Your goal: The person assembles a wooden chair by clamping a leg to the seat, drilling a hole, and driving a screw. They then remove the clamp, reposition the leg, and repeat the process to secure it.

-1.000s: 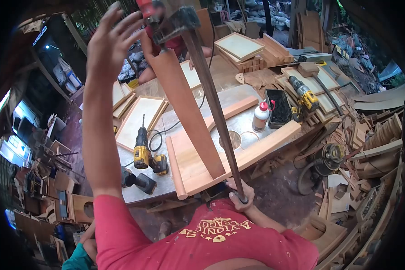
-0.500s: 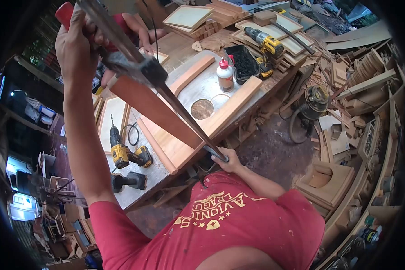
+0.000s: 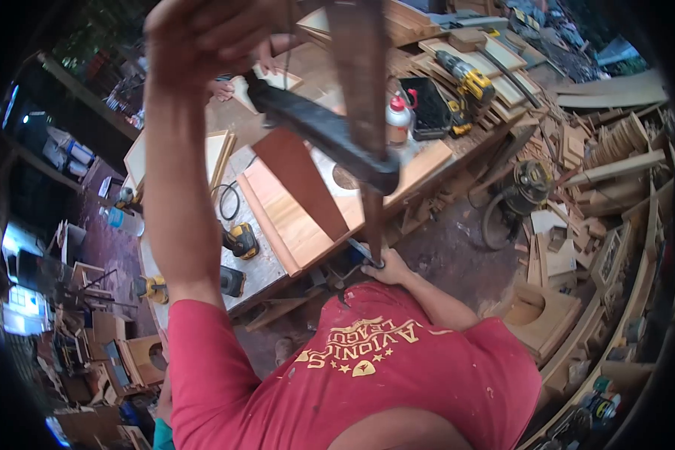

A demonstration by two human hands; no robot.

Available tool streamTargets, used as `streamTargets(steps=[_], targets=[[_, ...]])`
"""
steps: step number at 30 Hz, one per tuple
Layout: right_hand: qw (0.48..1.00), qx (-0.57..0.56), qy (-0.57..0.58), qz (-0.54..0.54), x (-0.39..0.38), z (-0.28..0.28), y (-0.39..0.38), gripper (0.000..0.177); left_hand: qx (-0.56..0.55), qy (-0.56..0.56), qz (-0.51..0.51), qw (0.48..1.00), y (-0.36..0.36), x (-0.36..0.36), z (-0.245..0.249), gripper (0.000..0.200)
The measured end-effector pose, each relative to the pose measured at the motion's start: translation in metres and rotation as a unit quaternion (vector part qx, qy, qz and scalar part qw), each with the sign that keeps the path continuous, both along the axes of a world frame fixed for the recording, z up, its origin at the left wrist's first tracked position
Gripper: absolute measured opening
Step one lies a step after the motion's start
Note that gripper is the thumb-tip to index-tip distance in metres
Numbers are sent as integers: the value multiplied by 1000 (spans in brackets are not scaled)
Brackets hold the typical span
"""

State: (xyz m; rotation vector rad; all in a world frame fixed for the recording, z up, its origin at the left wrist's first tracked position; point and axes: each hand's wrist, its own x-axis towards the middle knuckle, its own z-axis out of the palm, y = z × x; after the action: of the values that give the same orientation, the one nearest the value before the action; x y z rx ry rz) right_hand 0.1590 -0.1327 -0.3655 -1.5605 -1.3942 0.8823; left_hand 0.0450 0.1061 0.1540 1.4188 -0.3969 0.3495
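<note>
My left hand (image 3: 210, 34), blurred and raised at the upper left, is closed around the screw-handle end of a long bar clamp (image 3: 367, 82); the handle itself is hidden. The dark clamp arm (image 3: 315, 127) reaches from below that hand to the steel bar. My right hand (image 3: 388, 268) grips the bar's lower end at the table's front edge. Beside the clamp, a tapered reddish-brown board (image 3: 300, 176) stands over a pale wooden panel (image 3: 274, 206). The clamp bar hides part of the workpiece.
A glue bottle (image 3: 397, 120), a black tray (image 3: 425, 105) and a yellow drill (image 3: 465, 75) are on the table's far right side. Another drill (image 3: 241, 240) lies left of the panel. Another person's hand (image 3: 221, 90) touches a board. Wood scraps (image 3: 570, 142) cover the right floor.
My left hand and the clamp's upper end have swung right, making the bar more upright. My right hand stays at the lower end. A person in teal has appeared at lower left.
</note>
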Motion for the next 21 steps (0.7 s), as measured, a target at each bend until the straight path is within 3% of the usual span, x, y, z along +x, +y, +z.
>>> streamTargets(steps=[2,4,6,7,8,9,11,12,14,16,17,19,21], targets=[[999,6,26,35,5,-2,0,59,35,-25,-41,998,10,7,-3,30],[995,22,60,74,11,-24,2,69,7,-25,55,998,7,-1,-9,29],[918,-133,365,79,12,-9,13,84,-20,-14,129,991,2,-7,-11,25],[906,-155,381,104,16,-6,20,90,-14,11,130,991,0,-11,-5,23],[926,-169,314,125,15,3,25,90,-9,37,131,991,-3,-15,0,21],[935,-193,268,131,16,11,27,87,30,-9,157,987,-4,-11,-5,29],[981,-89,135,108,8,7,25,77,32,-52,205,977,-9,-9,-11,26],[995,40,48,73,0,-2,23,70,30,-26,260,965,-12,-11,-9,24],[996,35,61,55,1,-11,18,61,-21,-29,122,992,-12,-10,-7,28],[998,48,16,38,3,-25,14,59,8,-24,304,952,-41,-3,-10,19],[996,-15,67,55,7,-16,9,63,14,-10,413,911,-62,3,-9,18],[997,-12,69,43,4,-16,4,60,18,-9,517,856,-74,5,-10,21],[999,23,39,24,1,-24,8,56,54,-14,645,762,-86,10,-11,26]])
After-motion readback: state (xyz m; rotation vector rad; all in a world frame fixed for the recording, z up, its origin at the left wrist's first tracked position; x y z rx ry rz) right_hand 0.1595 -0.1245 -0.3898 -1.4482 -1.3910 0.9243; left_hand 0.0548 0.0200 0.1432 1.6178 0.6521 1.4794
